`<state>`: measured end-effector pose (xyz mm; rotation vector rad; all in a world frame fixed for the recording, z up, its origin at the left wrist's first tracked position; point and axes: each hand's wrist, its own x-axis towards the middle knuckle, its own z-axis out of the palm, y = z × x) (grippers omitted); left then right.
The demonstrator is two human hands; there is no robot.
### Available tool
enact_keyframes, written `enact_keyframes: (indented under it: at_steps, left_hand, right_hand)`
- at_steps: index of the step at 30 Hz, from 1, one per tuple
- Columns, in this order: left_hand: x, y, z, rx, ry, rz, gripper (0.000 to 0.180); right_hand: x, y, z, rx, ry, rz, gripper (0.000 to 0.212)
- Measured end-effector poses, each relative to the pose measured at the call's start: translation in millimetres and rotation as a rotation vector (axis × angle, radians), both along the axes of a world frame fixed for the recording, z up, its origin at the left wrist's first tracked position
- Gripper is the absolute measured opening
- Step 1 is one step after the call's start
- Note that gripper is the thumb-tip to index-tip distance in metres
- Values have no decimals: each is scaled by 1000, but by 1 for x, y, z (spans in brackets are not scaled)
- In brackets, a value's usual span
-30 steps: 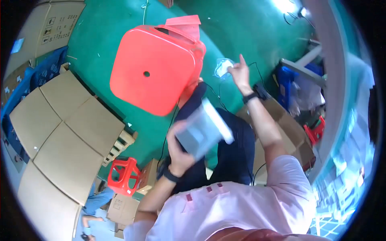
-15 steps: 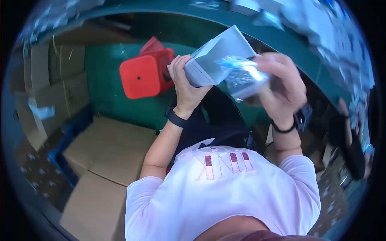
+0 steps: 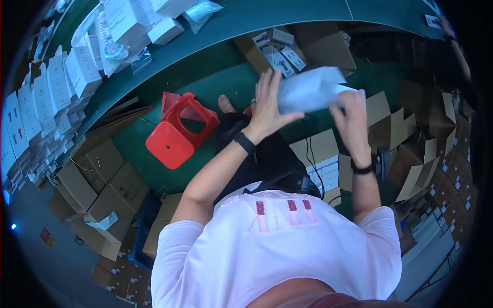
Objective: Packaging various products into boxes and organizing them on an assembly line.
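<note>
A white carton (image 3: 308, 90), smeared by motion, is held in the air over my lap. My left hand (image 3: 267, 110) spans its left end, with the fingers stretched up along one side and the thumb along the near edge. At the other end my right hand (image 3: 353, 118) is closed, its curled fingers on a pale flap there; the fingertips are partly hidden. The carton's inside does not show. A dark band circles each wrist.
White cartons (image 3: 82, 66) and a clear plastic bag (image 3: 201, 13) lie on the green bench (image 3: 246, 23). A red stool (image 3: 169, 146) stands on the green floor. Brown boxes (image 3: 321, 141) hold white cartons near my legs. Another person's arm (image 3: 459, 56) shows far right.
The view has turned. The carton's open side no longer shows, and the clear plastic bag is gone from my right hand. That hand has moved to the carton's right end.
</note>
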<state>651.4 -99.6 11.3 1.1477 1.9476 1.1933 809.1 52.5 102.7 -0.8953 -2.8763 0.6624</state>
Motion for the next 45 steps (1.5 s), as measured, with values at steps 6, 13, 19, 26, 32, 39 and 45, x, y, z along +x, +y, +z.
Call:
enact_keyframes:
  at_steps: [6,13,19,26,32,39,45]
  left_hand:
    - [-5,-32,27,-214,-199,-127,65]
    - [-32,-126,49,-561,-257,217,40]
    - [-90,-113,62,-330,-288,209,38]
    - [-266,-130,173,61,-124,520,47]
    - [-458,-78,191,-239,316,469,62]
    - [-667,25,85,-1327,396,273,43]
    - [-712,-12,17,-1486,382,287,60]
  right_hand:
    - [-10,90,-194,-218,-62,-686,26]
    - [-61,95,-463,-577,241,-1017,36]
    - [-22,128,-437,-395,-2,-773,59]
    - [-232,36,84,-1300,-387,359,57]
    - [-540,10,134,-489,325,491,56]
    - [-770,15,-68,135,-353,664,65]
    - [-755,-9,-95,138,-125,534,62]
